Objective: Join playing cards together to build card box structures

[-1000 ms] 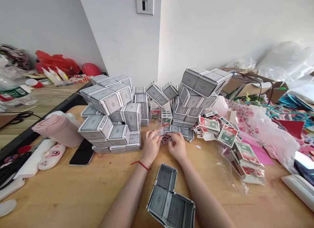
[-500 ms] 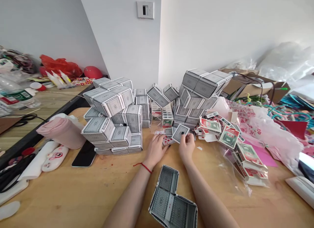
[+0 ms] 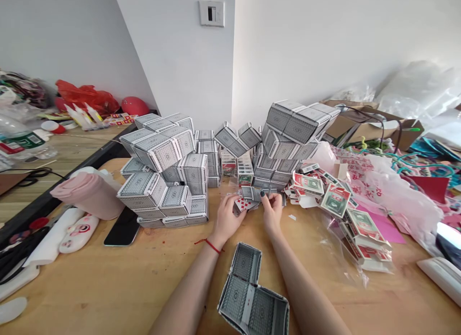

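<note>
My left hand point(image 3: 229, 216), with a red cord round its wrist, curls its fingers and thumb about a playing card with red pips point(image 3: 245, 203). In a pinch between thumb and fingers, my right hand point(image 3: 272, 211) has a grey-backed playing card point(image 3: 256, 194), tilted nearly edge-on. Other cards overlap behind these two and are partly hidden. Between my forearms lies an L-shaped piece of joined card boxes point(image 3: 245, 282), with open compartments facing up.
Stacked card-box structures stand at left point(image 3: 162, 181) and right point(image 3: 288, 133), with a V-shaped piece point(image 3: 237, 139) between them. Opened card packs point(image 3: 336, 200) and a plastic bag point(image 3: 403, 196) lie at right. A phone point(image 3: 122, 228) and a pink roll point(image 3: 88, 193) are at left.
The grey-backed card in my right hand has dropped from upright, back towards me, to nearly edge-on. My left fingers have closed in around the red-pipped card.
</note>
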Tool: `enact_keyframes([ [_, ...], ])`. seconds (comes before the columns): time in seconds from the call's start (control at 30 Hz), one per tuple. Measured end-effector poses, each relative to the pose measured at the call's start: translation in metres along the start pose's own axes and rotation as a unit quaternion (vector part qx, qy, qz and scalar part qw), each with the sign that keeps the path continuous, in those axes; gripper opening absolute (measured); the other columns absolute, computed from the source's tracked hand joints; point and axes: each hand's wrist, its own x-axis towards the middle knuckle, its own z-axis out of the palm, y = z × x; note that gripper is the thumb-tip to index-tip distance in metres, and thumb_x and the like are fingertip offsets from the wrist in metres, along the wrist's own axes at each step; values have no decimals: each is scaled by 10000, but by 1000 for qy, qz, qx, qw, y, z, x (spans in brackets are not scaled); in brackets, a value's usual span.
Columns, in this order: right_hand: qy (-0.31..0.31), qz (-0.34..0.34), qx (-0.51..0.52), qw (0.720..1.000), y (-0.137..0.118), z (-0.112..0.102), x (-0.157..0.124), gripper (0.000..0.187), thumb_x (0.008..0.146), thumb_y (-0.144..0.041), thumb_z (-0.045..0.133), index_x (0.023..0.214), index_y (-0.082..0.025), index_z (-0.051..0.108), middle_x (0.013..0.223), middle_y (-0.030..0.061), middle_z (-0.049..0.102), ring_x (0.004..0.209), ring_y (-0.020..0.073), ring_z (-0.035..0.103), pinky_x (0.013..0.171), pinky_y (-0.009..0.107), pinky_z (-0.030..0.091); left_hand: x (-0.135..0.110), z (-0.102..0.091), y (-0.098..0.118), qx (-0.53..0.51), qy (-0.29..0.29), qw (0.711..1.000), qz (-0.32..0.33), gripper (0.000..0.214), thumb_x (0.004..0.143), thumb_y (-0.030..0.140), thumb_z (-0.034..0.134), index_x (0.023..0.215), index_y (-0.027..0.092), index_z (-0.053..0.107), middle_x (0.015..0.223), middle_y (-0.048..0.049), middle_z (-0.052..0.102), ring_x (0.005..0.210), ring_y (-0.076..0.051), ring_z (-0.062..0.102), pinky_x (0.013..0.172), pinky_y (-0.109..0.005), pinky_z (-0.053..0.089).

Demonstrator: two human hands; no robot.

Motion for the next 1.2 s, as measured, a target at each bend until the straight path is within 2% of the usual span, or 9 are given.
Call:
enact_keyframes([
  [0.23,-91,27,37,995,-3,2,-3,246,708,-405,516,722,-212,365,649,-53,357,528,86,360,493,204,338,0,-3,0,-24,86,996,2,219,736,263,573,941,194,535,1055,-65,579,1006,-174,540,880,-351,450],
  [0.33,-122,56,57,989,0,2,-5,212,686,-356,523,788,-214,403,677,-42,429,523,94,411,477,212,375,1,-5,-2,-36,139,990,-17,171,756,272,550,902,184,540,1038,-83,575,983,-187,549,847,-376,469],
  [0.43,-130,68,80,986,2,3,-5,291,649,-313,554,895,-211,438,795,-3,519,579,115,489,488,230,422,1,-8,-2,-61,170,983,-33,153,782,263,513,906,172,521,1061,-98,537,1004,-186,530,798,-355,497],
  [0.53,-145,103,104,978,2,3,-5,403,645,-315,567,1014,-205,448,858,36,571,557,125,517,423,224,410,0,-10,1,-81,174,981,-26,156,795,250,495,932,176,501,1092,-101,498,1037,-180,506,782,-329,509],
  [0.67,-127,153,124,972,2,3,-4,531,630,-323,600,1120,-196,440,809,31,600,429,93,460,323,202,327,-1,-12,4,-78,176,981,-14,152,803,244,484,940,181,495,1094,-100,487,1045,-176,497,783,-315,510],
  [0.83,-134,166,151,965,1,2,-2,481,633,-319,612,1079,-180,498,793,19,613,378,58,393,315,199,315,-1,-14,6,-45,170,984,11,140,794,239,499,920,181,514,1105,-96,501,1059,-185,493,834,-344,482],
  [1.0,-164,169,174,956,2,4,-3,499,632,-327,635,1088,-200,477,766,-1,600,393,65,405,336,205,342,-1,-13,5,-22,172,984,26,110,793,214,496,890,185,539,1034,-77,541,1007,-173,523,861,-358,466],
  [1.2,-106,169,136,970,7,4,-2,425,607,-344,658,965,-195,483,640,-31,578,376,71,402,336,200,329,-1,-11,0,-21,198,980,0,104,793,201,490,866,178,560,1014,-82,519,995,-175,520,827,-353,485],
])
